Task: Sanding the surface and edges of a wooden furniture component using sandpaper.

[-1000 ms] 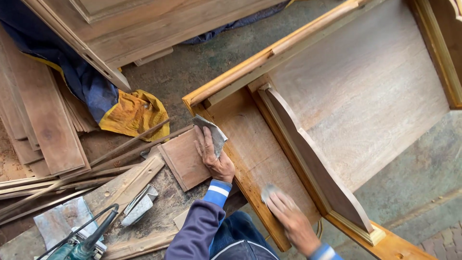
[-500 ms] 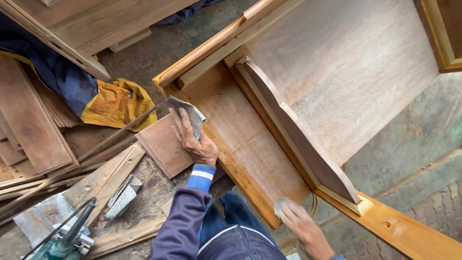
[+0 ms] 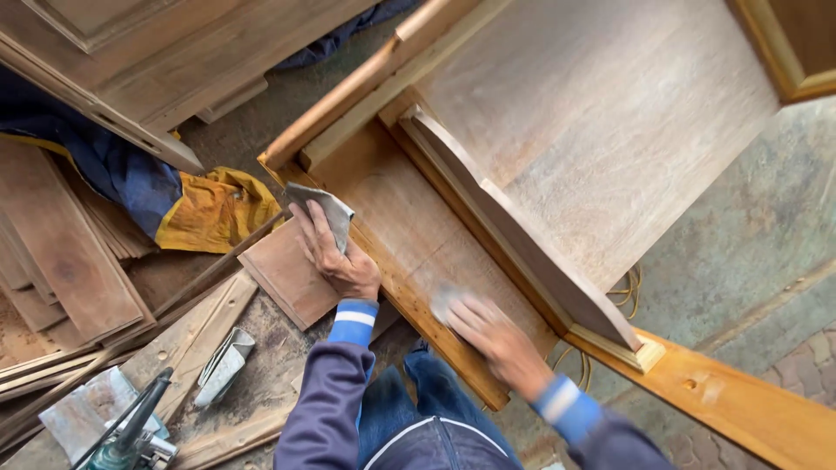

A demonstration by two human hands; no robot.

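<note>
From the head view, I see my right hand (image 3: pixel 495 335) pressed flat on a small pad of sandpaper (image 3: pixel 446 301), its grip closed down on that pad, which lies on the inner floor panel (image 3: pixel 409 228) of the wooden cabinet (image 3: pixel 610 130), near its front edge. The hand is blurred, so I cannot tell how firmly the fingers pinch the pad. My left hand (image 3: pixel 341 258) braces on the cabinet's left rail, its grip clenched around a folded grey sheet of sandpaper (image 3: pixel 320 209), with a loose square board (image 3: pixel 287 274) just beside it on the floor.

My worry is that the small pad could slide out from under the fingers, so skin rubs the wood. The upright curved divider (image 3: pixel 514 231) stands near on the right; a long stroke could knock the knuckles against it. The bracing hand sits partly over the loose board, which may shift under weight. A power tool (image 3: pixel 122 439) and its cord lie near left, well apart.
</note>
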